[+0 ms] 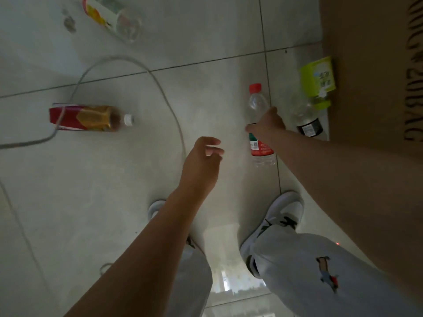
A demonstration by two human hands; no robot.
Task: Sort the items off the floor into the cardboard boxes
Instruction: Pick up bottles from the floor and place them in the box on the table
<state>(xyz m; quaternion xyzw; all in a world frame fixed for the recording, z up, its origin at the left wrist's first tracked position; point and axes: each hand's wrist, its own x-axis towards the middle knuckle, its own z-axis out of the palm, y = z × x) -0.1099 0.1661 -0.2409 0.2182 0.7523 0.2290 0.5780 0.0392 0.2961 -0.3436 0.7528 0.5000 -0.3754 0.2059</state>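
Note:
A clear water bottle (258,104) with a red cap and red label lies on the tiled floor, and my right hand (267,124) is closed around its middle. My left hand (203,159) hovers over the bare floor to the left of it, fingers loosely curled, holding nothing. A cardboard box (370,65) with dark lettering stands at the right. Against its wall lie a green carton (318,76) and a clear bottle with a dark label (305,117). Farther left lies a tea bottle (91,118) with a red and gold label and white cap.
A grey cable (164,94) loops across the floor between the tea bottle and my hands. A clear cup-like container with a yellow and red label (109,17) lies at the top left. My two white shoes (283,213) stand below the hands.

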